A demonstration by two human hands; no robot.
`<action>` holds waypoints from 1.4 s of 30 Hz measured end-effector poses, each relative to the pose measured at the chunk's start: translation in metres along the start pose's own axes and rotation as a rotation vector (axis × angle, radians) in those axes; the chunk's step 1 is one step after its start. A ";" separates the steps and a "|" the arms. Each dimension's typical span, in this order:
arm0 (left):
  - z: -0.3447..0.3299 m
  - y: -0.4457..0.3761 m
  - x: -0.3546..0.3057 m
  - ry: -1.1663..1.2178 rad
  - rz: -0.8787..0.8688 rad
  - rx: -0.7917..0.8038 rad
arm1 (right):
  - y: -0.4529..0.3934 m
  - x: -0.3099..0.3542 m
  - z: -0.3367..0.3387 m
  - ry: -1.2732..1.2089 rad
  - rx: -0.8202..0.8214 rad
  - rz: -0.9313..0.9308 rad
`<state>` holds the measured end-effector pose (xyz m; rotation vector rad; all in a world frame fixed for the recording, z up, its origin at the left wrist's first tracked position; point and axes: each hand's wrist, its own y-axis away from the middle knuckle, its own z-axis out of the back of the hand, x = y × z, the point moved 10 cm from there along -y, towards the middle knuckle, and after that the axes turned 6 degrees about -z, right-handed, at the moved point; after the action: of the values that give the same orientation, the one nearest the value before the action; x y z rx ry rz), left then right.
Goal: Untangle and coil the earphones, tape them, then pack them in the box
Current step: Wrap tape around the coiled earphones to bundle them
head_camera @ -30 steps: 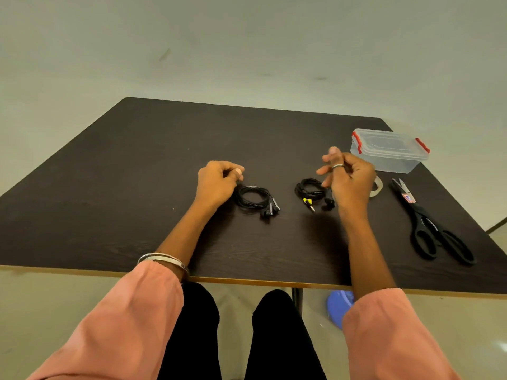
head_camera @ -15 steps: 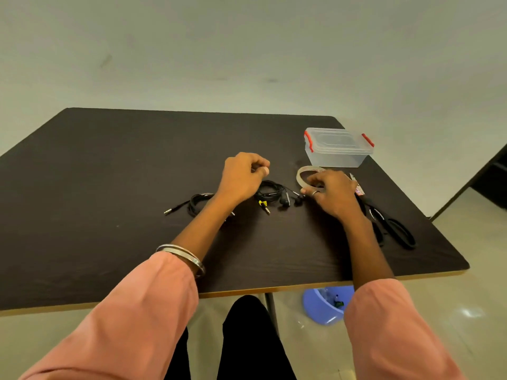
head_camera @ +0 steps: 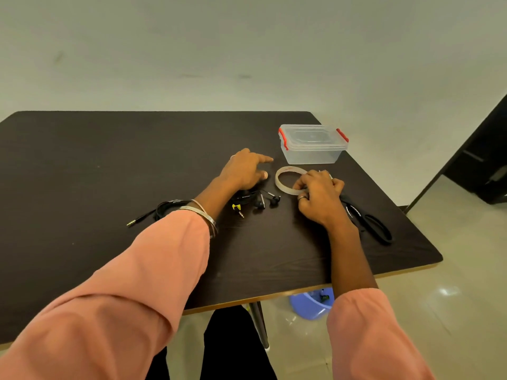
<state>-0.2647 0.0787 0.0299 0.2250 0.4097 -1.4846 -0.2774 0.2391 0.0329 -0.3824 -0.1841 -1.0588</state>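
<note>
Two black earphone sets lie on the dark table (head_camera: pixel 109 160). One coiled set (head_camera: pixel 164 209) sits at the left, partly hidden behind my left sleeve, its plug pointing left. The other set (head_camera: pixel 258 200), with a yellow tag, lies in the middle below my left hand (head_camera: pixel 244 171). That hand hovers with the index finger stretched out toward the tape roll (head_camera: pixel 285 178), holding nothing. My right hand (head_camera: pixel 319 196) has its fingers curled on the near right rim of the roll. The clear box (head_camera: pixel 312 145) with red clips stands closed behind the roll.
Black scissors (head_camera: pixel 367 223) lie to the right of my right hand, partly under it. The table's right edge is close by. A blue tub (head_camera: pixel 310 304) stands on the floor under the front edge. A dark cabinet stands at the far right.
My left hand has left the earphones and reached right toward the tape roll, index finger extended. My right hand has settled onto the roll's rim. The view has shifted right.
</note>
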 end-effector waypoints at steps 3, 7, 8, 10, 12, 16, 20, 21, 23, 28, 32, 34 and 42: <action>-0.004 -0.003 -0.005 -0.033 -0.031 0.026 | 0.000 0.002 -0.001 0.011 0.012 0.011; -0.007 -0.007 -0.011 -0.016 -0.043 0.037 | -0.001 0.002 -0.002 -0.005 0.017 0.010; -0.007 -0.009 -0.013 -0.010 -0.043 0.038 | -0.001 0.001 -0.002 -0.007 0.015 0.010; -0.006 -0.010 -0.015 0.011 -0.053 0.028 | 0.000 0.002 -0.002 -0.018 0.022 0.013; -0.004 -0.012 -0.016 0.059 -0.065 -0.004 | -0.001 0.002 -0.003 -0.032 0.039 0.015; 0.000 -0.010 -0.010 0.191 -0.034 -0.078 | -0.001 0.003 -0.001 -0.052 0.040 0.016; 0.001 -0.010 -0.010 0.171 -0.033 -0.082 | -0.002 0.004 0.000 -0.051 0.047 0.016; 0.000 -0.010 -0.010 0.160 -0.041 -0.079 | -0.001 0.003 -0.001 -0.056 0.052 0.017; 0.000 -0.009 -0.011 0.144 -0.054 -0.077 | 0.000 0.003 -0.002 -0.072 0.048 0.037; 0.000 -0.007 -0.010 0.104 -0.053 -0.092 | -0.001 0.005 -0.003 -0.003 0.016 0.055; 0.003 -0.007 0.002 0.187 0.018 -0.107 | -0.003 0.002 -0.003 -0.021 0.035 0.036; 0.004 -0.006 0.006 0.250 0.044 -0.112 | -0.003 0.002 -0.003 -0.035 0.044 0.029; -0.009 -0.007 -0.011 0.221 -0.011 0.040 | -0.004 -0.001 0.000 -0.186 0.045 -0.002</action>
<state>-0.2730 0.0914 0.0270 0.4218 0.5594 -1.4851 -0.2816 0.2379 0.0341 -0.4404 -0.3734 -1.0193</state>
